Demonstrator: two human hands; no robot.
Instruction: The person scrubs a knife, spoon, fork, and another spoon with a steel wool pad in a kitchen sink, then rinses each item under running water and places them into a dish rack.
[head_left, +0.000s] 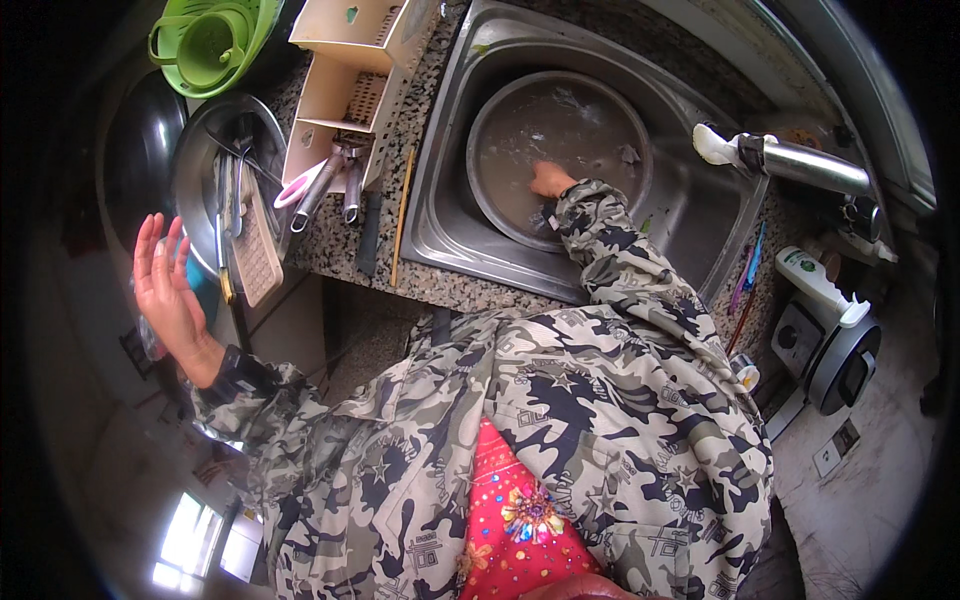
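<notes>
Grey-brown water point(535, 125) fills a round metal basin point(473, 165) at upper centre, where the bare right hand point(551, 179) dips, grip impossible to tell, while the bare left hand point(172, 296), mid-left, holds its grip apart.

Round metal basin point(474, 172), murky brown water point(520, 135) inside, in steel sink point(692, 205)

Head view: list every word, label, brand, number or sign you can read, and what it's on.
I won't copy printed text, so by location only:
Camouflage jacket: dark lettering with stars and boxy symbols; partly lost in folds.
White bottle at right: small green label; print too small to read.
Metal basin: no lettering visible.
Nothing else readable that I can make out.
</notes>
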